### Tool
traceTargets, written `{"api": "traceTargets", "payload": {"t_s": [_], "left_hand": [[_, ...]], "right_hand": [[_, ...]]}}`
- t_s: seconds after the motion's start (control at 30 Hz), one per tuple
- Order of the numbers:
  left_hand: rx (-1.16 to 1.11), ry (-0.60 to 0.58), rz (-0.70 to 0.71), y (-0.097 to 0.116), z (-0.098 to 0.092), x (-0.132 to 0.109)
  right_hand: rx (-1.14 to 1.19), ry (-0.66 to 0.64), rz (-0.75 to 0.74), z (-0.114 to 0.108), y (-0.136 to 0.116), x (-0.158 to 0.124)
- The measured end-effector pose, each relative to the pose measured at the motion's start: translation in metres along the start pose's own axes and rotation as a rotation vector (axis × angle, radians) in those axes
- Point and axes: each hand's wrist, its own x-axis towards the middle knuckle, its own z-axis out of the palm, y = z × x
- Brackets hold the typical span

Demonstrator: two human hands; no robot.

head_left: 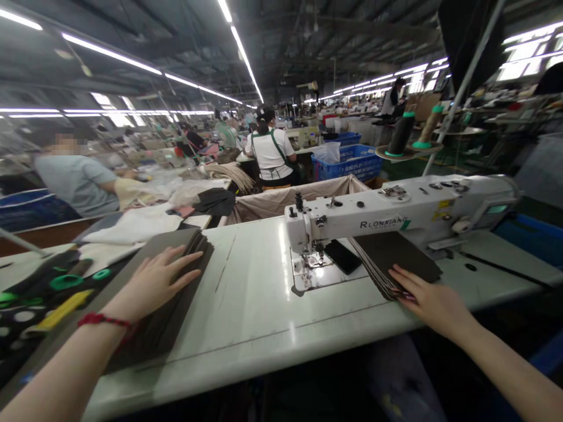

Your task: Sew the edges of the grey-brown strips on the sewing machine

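Note:
My left hand (pixel 152 284) lies with its fingers spread on a tall stack of dark grey-brown flat pieces (pixel 176 310), at the left of the table. A red braided band circles that wrist. Over on the right, my right hand (pixel 433 302) grips the near edge of a second stack of dark brown pieces (pixel 396 252), fingers on top and thumb at the side. Layered pale edges show along that stack's left side. It rests under the arm of a white sewing machine (pixel 373 211). A black phone (pixel 343 257) lies between the needle area and this stack.
Thread cones (pixel 402 135) stand on a holder behind the machine. Left of the left stack lie green-rimmed spools (pixel 65 282) and white cloth (pixel 132 225). Beyond the table are a beige fabric-lined bin (pixel 281 199), a blue crate (pixel 347 164) and seated people (pixel 270 146).

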Motion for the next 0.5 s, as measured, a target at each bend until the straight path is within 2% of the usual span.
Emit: {"api": "traceTargets", "payload": {"t_s": [0.03,0.1,0.17,0.23,0.3,0.33,0.4,0.43,0.5], "left_hand": [[-0.078,0.017,0.061,0.022,0.0,-0.004],[-0.324,-0.032,0.116,0.073,0.003,-0.015],[-0.627,-0.208,0.076,0.13,0.011,-0.029],[-1.022,-0.454,0.012,0.185,0.024,-0.042],[-1.46,-0.668,-0.1,0.233,0.042,-0.049],[-1.633,-0.72,-0.146,0.254,0.051,-0.05],[-1.851,-0.7,-0.232,0.285,0.07,-0.048],[-1.889,-0.68,-0.259,0.295,0.078,-0.046],[-1.885,-0.644,-0.289,0.301,0.09,-0.045]], "right_hand": [[0.005,0.017,-0.016,-0.003,0.001,0.0],[0.014,0.073,-0.02,-0.014,0.002,-0.001],[0.041,0.146,-0.017,-0.034,-0.004,-0.003],[0.126,0.201,-0.057,-0.06,-0.023,-0.007],[0.269,0.175,-0.191,-0.083,-0.057,-0.012],[0.343,0.157,-0.289,-0.091,-0.078,-0.015],[0.482,0.136,-0.448,-0.095,-0.123,-0.019],[0.554,0.107,-0.523,-0.092,-0.144,-0.021],[0.703,0.089,-0.595,-0.079,-0.174,-0.021]]}}
